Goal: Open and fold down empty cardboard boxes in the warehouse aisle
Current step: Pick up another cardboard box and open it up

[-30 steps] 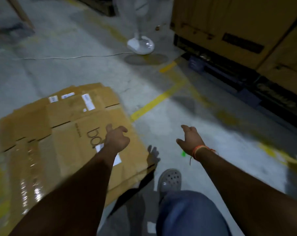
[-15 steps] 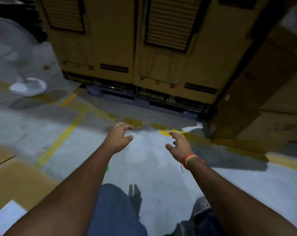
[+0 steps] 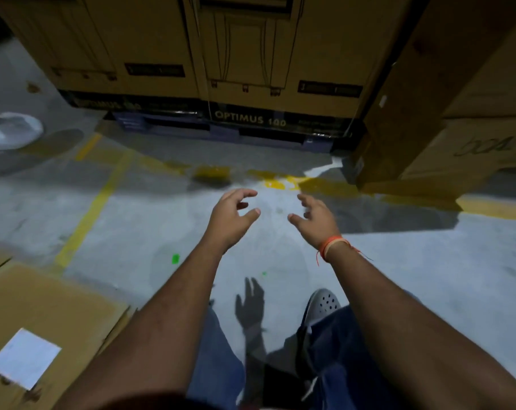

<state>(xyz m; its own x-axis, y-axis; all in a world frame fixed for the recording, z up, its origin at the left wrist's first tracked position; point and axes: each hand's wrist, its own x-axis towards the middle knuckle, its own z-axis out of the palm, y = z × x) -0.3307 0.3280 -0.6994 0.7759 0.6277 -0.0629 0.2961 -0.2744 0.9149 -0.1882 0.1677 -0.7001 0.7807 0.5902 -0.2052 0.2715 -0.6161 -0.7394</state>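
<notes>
At the near left we see a flat brown cardboard box [image 3: 43,309] lying on the grey concrete floor [image 3: 428,276], and it has a white paper label [image 3: 24,358] stuck on it. Far off at the left edge there is a white round stand base [image 3: 11,130] on the floor. A yellow painted line [image 3: 91,208] runs along the floor from the flat box toward the far side. A small green spot [image 3: 175,258] shows on the floor near our left arm. Our left hand [image 3: 230,216] is out in the air over the floor, with its fingers apart and a little bent, and it holds nothing. Our right hand [image 3: 317,220] is just beside it, with its fingers apart too, and it also holds nothing. The two hands are not touching. An orange thread band [image 3: 329,247] goes around the right wrist. Near us we see blue trousers [image 3: 339,365] and a grey clog shoe with holes [image 3: 324,303]. At the far side stand tall brown cardboard cartons with black print [image 3: 250,69], and more brown cartons [image 3: 457,99] stand at the far right. Both hands are well apart from the flat box.
</notes>
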